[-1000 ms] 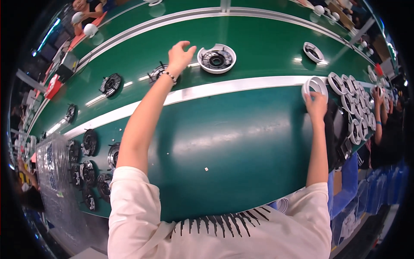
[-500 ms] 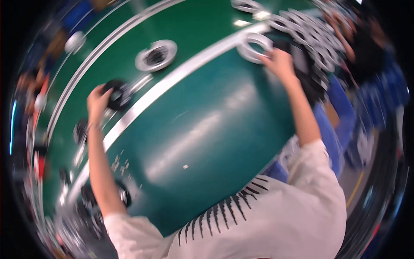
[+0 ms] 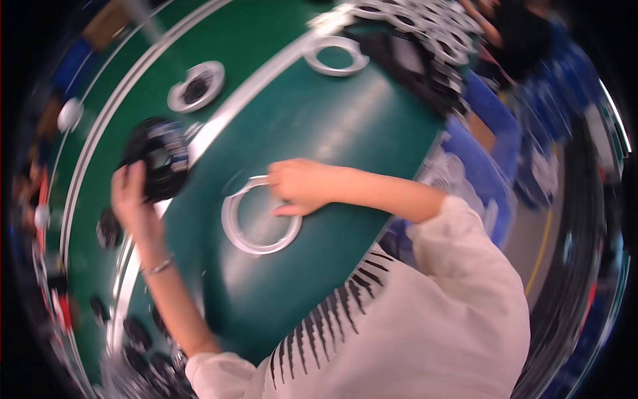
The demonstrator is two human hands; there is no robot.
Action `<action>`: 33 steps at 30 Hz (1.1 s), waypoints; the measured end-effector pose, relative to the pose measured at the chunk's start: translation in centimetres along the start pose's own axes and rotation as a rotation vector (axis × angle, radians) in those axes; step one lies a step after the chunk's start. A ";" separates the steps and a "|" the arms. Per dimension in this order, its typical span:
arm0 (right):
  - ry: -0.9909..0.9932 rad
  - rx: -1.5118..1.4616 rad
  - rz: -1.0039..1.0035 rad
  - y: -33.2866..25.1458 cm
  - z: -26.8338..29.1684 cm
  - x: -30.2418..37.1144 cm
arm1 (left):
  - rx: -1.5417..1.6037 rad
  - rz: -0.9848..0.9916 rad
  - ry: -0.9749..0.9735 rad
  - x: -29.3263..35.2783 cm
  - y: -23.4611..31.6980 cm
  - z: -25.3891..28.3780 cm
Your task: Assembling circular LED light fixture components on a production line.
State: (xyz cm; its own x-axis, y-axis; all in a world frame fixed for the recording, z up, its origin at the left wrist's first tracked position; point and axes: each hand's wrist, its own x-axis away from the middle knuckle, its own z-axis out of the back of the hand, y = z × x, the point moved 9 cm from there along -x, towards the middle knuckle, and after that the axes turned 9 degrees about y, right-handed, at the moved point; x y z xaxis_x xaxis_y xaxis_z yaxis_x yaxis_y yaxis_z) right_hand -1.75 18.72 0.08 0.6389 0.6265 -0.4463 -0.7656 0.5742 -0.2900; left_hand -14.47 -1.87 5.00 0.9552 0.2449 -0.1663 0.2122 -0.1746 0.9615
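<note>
My left hand (image 3: 133, 193) grips a black round ring-shaped part (image 3: 159, 159), tilted up above the white edge strip; its inside shows some blue and a pale opening, blurred by motion. My right hand (image 3: 299, 185) has its fingers closed on the rim of a white ring (image 3: 260, 249) over the middle of the green work surface (image 3: 266, 292). The ring's upper left side has a step or notch. Farther off, a second white ring (image 3: 335, 68) rests on the surface beside a black bag-like item (image 3: 412, 73).
Many white rings (image 3: 445, 46) are stacked at the far right, near another person's arm (image 3: 483, 25). A white ring with a dark centre (image 3: 197, 88) sits on the green belt. Several black round parts (image 3: 136, 334) lie at the lower left. Blue bins (image 3: 492, 120) stand to the right.
My right hand has come from the far right to the middle with a white ring. My left hand has lifted and turned the black part. The view has shifted.
</note>
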 end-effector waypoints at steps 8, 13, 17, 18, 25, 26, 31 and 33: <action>0.081 0.044 -0.196 -4.4 2.8 -4.1 | 0.267 0.188 -0.063 5.3 -0.8 0.1; -0.102 0.099 -0.338 -3.5 -1.9 -2.8 | 0.322 0.255 -0.137 6.4 -1.2 -1.4; -0.062 0.124 -0.367 -3.3 -0.6 -3.6 | 0.356 0.252 -0.153 6.9 -0.6 -1.2; -0.068 0.124 -0.360 -3.2 -0.9 -3.8 | 0.346 0.252 -0.159 6.9 -0.6 -1.2; -0.161 0.037 -0.464 -0.7 -3.8 -4.4 | 0.368 0.290 -0.158 6.7 -0.6 -1.3; -0.125 0.010 -0.426 -0.8 -3.5 -4.6 | 0.368 0.302 -0.157 6.7 -0.6 -1.2; -0.048 0.062 -0.413 -1.6 -2.2 -4.1 | 0.408 0.297 -0.141 6.5 0.0 -1.0; -0.036 0.037 -0.417 -1.8 -2.4 -4.0 | 0.407 0.293 -0.148 6.4 -0.1 -1.1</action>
State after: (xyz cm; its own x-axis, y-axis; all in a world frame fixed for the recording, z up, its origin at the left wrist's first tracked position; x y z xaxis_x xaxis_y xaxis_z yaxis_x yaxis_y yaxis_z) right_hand -3.08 13.92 0.41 0.8963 0.3540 -0.2670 -0.4380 0.8006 -0.4089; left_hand -8.61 0.79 4.07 0.9992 -0.0016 0.0395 -0.0331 -0.5796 0.8142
